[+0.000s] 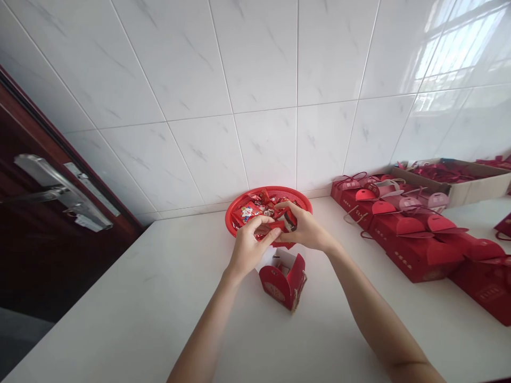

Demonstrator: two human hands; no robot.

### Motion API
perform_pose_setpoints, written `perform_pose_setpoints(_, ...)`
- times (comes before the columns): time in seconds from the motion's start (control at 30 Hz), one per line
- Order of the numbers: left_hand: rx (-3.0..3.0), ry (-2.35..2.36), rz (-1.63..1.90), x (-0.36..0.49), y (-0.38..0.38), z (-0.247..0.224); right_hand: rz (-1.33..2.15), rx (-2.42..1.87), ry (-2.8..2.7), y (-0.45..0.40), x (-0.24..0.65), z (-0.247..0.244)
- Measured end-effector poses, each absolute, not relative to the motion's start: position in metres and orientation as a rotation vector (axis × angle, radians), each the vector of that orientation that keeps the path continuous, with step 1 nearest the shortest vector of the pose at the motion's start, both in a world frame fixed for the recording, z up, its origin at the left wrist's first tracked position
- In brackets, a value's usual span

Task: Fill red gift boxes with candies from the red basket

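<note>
Both hands are raised over the near rim of a red plastic basket [228, 217] filled with wrapped sweets [248, 212]. My left hand [249, 246] pinches a small red packet [281, 225] between thumb and fingers. My right hand [304, 227] has its fingers curled round the same packet from the other side, with a dark-and-white wrapper part showing. Just below the hands, an open red gift box [279, 284] stands on the white table, its flaps up and a twine cord at its right side. Something red lies inside it.
Closed red gift boxes [411, 250] stand in rows at the right. Behind them is a cardboard carton [475, 190] with red ribbons. A tiled wall [263, 143] runs along the table's back; a dark door [35, 213] is at left.
</note>
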State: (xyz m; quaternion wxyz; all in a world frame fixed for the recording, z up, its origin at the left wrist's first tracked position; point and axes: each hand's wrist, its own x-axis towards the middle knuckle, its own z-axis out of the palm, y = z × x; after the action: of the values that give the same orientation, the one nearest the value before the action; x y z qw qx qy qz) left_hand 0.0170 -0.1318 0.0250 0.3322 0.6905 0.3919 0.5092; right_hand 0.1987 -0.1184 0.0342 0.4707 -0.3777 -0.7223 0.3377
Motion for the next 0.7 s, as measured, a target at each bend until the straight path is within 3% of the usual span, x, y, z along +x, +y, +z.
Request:
perform_pose_setpoints(0.23,1.455,0.957,1.404,0.017,-0.131,0.029,0.915,-0.866,-1.784,-0.118,0.21,0.042)
perform_pose_setpoints(0.6,1.814,1.155,0.766,-0.005,-0.129,0.036,0.798,-0.978,-1.565,-0.12,0.22,0.05)
perform_pose_setpoints(0.7,1.846,1.223,0.791,-0.008,-0.127,0.033,0.814,-0.972,-1.591,-0.12,0.219,0.049)
